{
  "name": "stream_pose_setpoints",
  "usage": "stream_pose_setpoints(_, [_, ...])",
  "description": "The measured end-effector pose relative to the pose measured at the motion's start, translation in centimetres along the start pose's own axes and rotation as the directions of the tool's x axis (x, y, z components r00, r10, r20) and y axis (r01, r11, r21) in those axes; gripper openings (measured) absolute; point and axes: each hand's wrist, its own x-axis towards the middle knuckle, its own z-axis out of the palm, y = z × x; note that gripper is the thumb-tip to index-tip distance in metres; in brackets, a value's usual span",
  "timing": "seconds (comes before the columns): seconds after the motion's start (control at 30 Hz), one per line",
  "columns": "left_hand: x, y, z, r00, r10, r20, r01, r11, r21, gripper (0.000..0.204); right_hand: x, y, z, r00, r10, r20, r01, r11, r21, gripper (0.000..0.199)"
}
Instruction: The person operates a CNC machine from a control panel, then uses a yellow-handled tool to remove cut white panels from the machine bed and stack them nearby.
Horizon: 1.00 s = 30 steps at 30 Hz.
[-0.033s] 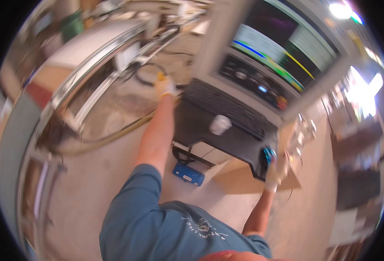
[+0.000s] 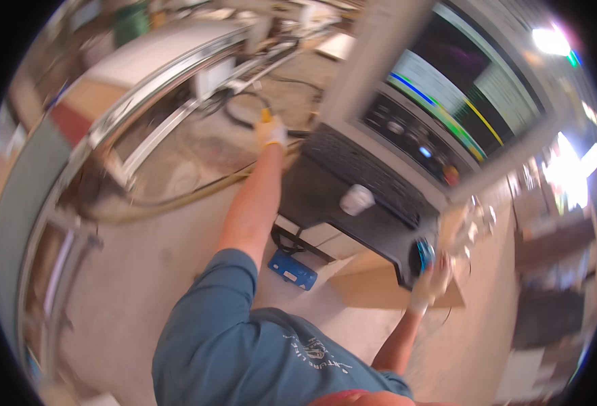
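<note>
A black keyboard shelf [image 2: 352,196] is jutting out from under a grey control panel with a lit screen [image 2: 461,101], and both gloved hands are sitting at its two ends. The left hand [image 2: 271,132], in a pale glove with a yellow cuff, is reaching forward to the far left corner of the shelf, close to a black cable loop [image 2: 244,111] lying on the floor; the blur is hiding whether its fingers are closed on anything, so I cannot tell its grip. The right hand [image 2: 430,281], also gloved, is resting at the near right corner of the shelf, its fingers curling beside a small round blue knob [image 2: 424,254]; whether they are clamping the edge I cannot tell. A white paper cup [image 2: 357,199] is standing upright on the shelf between the hands. Below the shelf a small blue box [image 2: 292,269] is lying on the concrete floor [image 2: 136,271], just beside a flat piece of cardboard [image 2: 380,287]. To the left, a long curved metal frame [image 2: 143,101] is running along the floor, with a yellowish hose [image 2: 177,199] trailing under it.
</note>
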Motion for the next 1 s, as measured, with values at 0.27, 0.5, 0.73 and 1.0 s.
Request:
stream_pose_setpoints(0.27, [5.5, -17.6, -19.7, 0.936, -0.315, 0.159, 0.343, 0.916, -0.206, 0.032, -19.0, -21.0, 16.8, 0.431, -0.398, 0.810, -0.100, 0.871, 0.481, 0.030])
stream_pose_setpoints(0.5, [-0.6, -22.4, -30.8, 0.595, -0.534, 0.601, 0.803, 0.357, -0.477, 0.021, -22.3, -34.1, 36.9, -0.032, -0.260, 0.965, 0.145, 0.954, 0.262, 0.090])
stream_pose_setpoints(0.73, [18.7, -20.7, -45.2, 0.421, -0.663, 0.619, 0.663, 0.690, 0.289, 0.054, -25.2, -41.7, 43.0, -0.403, -0.334, 0.852, -0.108, 0.942, 0.318, 0.044])
stream_pose_setpoints(1.0, [33.3, -25.4, -55.1, 0.852, -0.470, 0.230, 0.322, 0.817, 0.477, 0.047, -22.4, -42.0, 52.7, -0.496, -0.256, 0.830, -0.136, 0.967, 0.217, 0.040])
